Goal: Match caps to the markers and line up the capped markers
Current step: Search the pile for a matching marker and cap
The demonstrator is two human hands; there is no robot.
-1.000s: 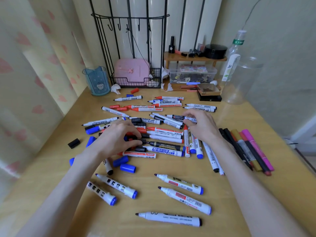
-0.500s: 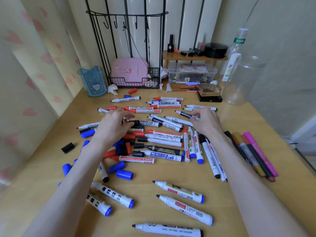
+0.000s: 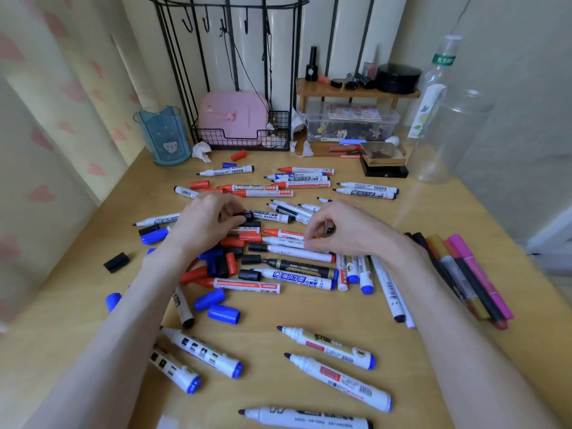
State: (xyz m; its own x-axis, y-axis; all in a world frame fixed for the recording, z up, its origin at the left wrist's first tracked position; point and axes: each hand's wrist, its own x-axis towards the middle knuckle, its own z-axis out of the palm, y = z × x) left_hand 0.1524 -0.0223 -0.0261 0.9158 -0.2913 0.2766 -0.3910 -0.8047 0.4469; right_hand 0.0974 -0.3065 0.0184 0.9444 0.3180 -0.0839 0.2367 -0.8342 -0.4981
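Left hand: the left hand (image 3: 201, 226) is curled over the middle of the heap, thumb and fingers pinching a black cap (image 3: 245, 217).
Right hand: the right hand (image 3: 346, 232) has its fingers curled in around a small dark piece (image 3: 330, 229) — cap or marker end, I cannot tell.
Change: half a second ago the left hand lay spread over the heap and the right reached toward the far side; now both have drawn closer together, each holding something.
Meaning: likely a cap and its match picked out — nothing joined yet.
Markers: most lie uncapped in the heap of markers (image 3: 291, 267); blue caps (image 3: 223, 314) lie loose nearby.
Row: coloured pens (image 3: 464, 274) lie side by side at the right.
Surface: a pale wooden table (image 3: 309, 308).
Room: a wire rack (image 3: 241, 140), blue cup (image 3: 162, 134) and clear bottle (image 3: 433, 97) at the back; a curtain (image 3: 46, 119) at the left.
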